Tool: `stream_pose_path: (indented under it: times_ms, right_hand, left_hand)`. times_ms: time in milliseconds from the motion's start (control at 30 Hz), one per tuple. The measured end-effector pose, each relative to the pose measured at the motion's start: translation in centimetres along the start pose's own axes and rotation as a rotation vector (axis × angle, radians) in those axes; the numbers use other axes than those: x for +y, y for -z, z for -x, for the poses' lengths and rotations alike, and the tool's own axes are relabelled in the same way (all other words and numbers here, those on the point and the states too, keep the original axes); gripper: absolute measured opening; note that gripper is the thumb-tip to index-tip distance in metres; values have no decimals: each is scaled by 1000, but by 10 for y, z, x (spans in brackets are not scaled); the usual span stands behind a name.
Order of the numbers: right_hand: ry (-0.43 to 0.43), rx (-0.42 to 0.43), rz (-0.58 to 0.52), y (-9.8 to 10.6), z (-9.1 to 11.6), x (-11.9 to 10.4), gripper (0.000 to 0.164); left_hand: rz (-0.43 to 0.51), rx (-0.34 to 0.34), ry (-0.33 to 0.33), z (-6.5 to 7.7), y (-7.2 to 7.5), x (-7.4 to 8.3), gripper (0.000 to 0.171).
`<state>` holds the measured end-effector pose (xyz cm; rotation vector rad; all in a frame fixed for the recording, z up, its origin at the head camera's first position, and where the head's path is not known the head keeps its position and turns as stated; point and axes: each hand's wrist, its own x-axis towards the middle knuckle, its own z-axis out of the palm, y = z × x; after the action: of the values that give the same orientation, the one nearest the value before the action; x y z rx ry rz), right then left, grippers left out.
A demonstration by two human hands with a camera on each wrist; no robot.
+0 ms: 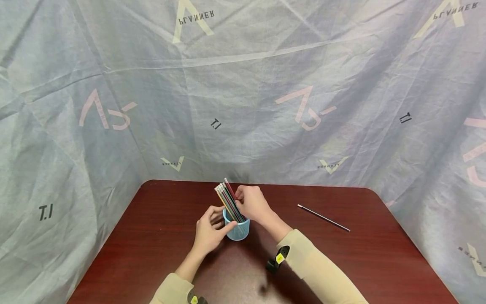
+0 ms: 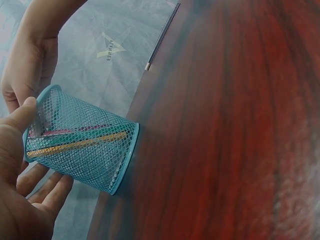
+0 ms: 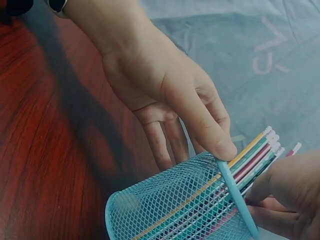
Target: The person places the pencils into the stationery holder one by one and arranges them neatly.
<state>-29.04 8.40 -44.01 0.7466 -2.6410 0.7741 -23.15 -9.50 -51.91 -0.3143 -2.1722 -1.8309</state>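
A light blue mesh pencil cup (image 1: 238,232) stands on the table with several pencils (image 3: 250,162) leaning in it, white eraser ends up. My left hand (image 1: 208,232) holds the cup near its rim, thumb on the rim and fingers round the far side; the left wrist view shows this left hand (image 2: 25,180) close up. Above the cup's right side, my right hand (image 1: 253,202) pinches a dark red pencil (image 1: 229,188) that stands a little apart from the bunch. In the right wrist view the right hand (image 3: 292,195) hides that pencil's lower part.
A single dark pencil (image 1: 323,218) with a white end lies on the reddish-brown table (image 1: 159,249), to the right of the cup. Behind the table hangs a grey printed cloth (image 1: 243,93), which also runs along both sides.
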Motion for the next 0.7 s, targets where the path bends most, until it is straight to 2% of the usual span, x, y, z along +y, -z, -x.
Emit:
stream_pose_path:
  times_ms: [300,700]
  right_hand:
    - [-34,-5,40,-2,3,-6,10]
    - [-24,-16,41,0,5,-11,8]
  left_hand:
    - [-5,-8,2,0,-1,0,53]
    - [-8,0,0,0,0,-1,53]
